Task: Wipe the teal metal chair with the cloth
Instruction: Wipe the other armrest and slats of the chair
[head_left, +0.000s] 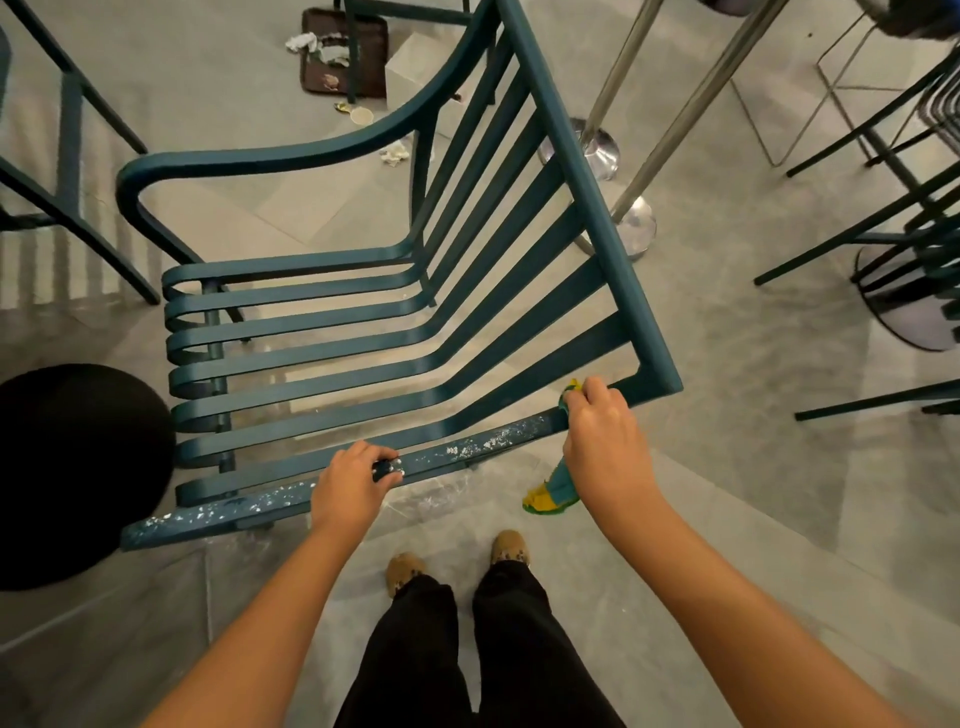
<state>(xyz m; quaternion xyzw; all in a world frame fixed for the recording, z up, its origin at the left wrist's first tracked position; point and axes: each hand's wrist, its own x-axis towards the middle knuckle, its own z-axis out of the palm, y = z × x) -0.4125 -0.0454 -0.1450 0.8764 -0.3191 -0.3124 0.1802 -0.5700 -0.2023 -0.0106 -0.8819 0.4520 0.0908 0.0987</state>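
Mid-wipe: right hand (602, 431) clamps cloth (553, 491) on chair (587, 171) armrest at 4 o'clock. Left hand (353, 480) grips rail; I'd sweep toward 8.

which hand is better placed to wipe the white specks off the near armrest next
The right hand. It already holds the cloth against the armrest at its backrest end, beside the speckled stretch. The left hand is bare, its grip closed on the rail, apparently steadying the chair.
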